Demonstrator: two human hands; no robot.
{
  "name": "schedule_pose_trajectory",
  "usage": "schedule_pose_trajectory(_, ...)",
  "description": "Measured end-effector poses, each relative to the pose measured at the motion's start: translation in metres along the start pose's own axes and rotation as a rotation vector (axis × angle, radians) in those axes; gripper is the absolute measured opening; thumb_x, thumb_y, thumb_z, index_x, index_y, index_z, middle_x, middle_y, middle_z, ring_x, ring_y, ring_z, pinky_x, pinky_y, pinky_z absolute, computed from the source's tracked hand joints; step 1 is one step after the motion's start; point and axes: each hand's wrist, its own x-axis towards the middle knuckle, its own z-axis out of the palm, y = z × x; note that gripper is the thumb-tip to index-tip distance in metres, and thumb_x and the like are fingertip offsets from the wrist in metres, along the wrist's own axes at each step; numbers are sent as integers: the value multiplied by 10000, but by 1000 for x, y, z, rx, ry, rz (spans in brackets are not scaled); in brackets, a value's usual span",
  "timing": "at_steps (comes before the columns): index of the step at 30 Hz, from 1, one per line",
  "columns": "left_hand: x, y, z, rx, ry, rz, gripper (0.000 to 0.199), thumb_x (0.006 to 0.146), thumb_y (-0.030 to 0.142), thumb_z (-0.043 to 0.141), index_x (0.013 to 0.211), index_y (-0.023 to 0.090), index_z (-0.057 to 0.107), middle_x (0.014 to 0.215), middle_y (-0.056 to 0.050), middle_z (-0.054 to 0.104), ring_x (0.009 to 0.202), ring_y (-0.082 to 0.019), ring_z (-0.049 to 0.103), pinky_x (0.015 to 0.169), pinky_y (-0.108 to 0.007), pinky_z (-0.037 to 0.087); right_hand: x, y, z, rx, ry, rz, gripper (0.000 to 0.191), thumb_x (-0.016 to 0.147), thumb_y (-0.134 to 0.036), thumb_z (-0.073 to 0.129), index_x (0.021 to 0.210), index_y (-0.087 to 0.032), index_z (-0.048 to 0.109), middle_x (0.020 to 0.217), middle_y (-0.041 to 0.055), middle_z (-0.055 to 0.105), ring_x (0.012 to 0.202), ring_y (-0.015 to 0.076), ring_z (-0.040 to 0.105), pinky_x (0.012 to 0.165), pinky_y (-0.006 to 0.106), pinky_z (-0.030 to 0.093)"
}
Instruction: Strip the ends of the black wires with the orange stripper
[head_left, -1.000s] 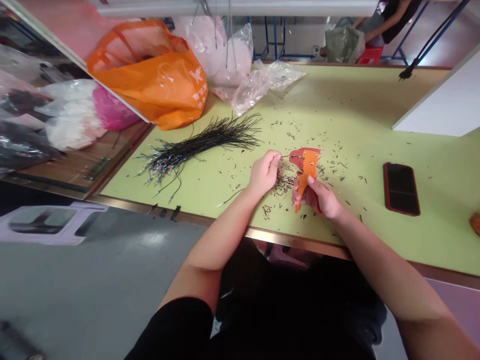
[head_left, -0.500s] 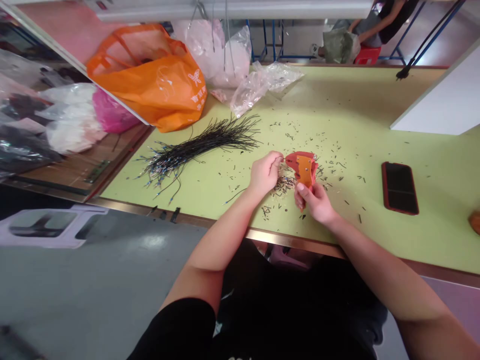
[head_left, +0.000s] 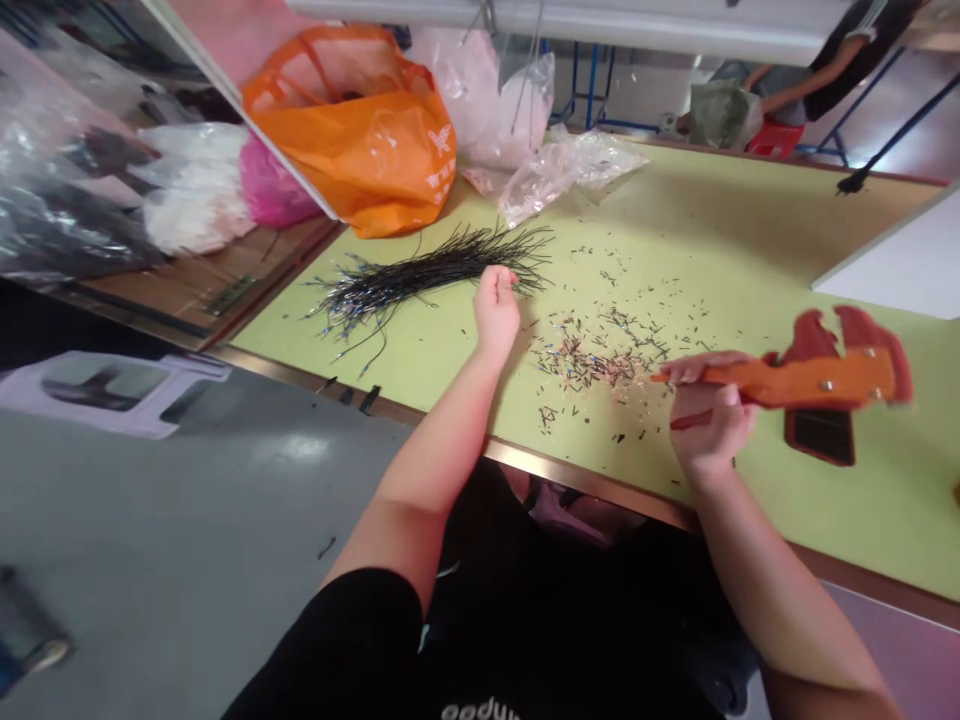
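Note:
My right hand (head_left: 712, 425) is wrapped round the handles of an orange and red wire stripper (head_left: 832, 380). The tool's jaws point away to the right, above the table and partly over a phone. With fingers curled together, my left hand (head_left: 496, 315) is at the right end of a bundle of black wires (head_left: 427, 268). What lies in those fingers, if anything, is hidden. Blue and silvery tips show at the bundle's left end. Between my hands lies a scatter of short black clippings and coppery bits (head_left: 592, 360).
A phone in a red case (head_left: 821, 437) lies right on the green table (head_left: 720, 230). An orange bag (head_left: 367, 150) and clear plastic bags (head_left: 570, 170) stand behind the wires. A white panel (head_left: 900, 250) rises at right. Another person (head_left: 832, 80) sits beyond the table.
My left hand has moved left and back to the wire bundle, away from the tool. My right hand has swung the wire stripper right and turned its jaws away. The view has shifted right.

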Motion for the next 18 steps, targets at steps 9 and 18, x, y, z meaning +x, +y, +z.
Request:
schedule_pose_trajectory(9, -45, 50, 0, -2, -382, 250, 422, 1146, 496, 408, 1069, 229, 725, 963, -39, 810, 758, -143, 707, 735, -280, 519, 8, 21, -3, 191, -287, 791, 494, 860, -710, 768, 976, -235, 695, 762, 12, 623, 665, 195, 614, 647, 362, 605)
schedule_pose_trajectory(18, -46, 53, -5, 85, -427, 318, 403, 1154, 450, 395, 1084, 233, 727, 831, -18, 778, 711, -143, 687, 718, -275, 509, 6, 16, 1, 279, -499, 951, 584, 815, -778, 772, 961, -217, 700, 773, 39, 680, 665, 216, 680, 641, 377, 649)
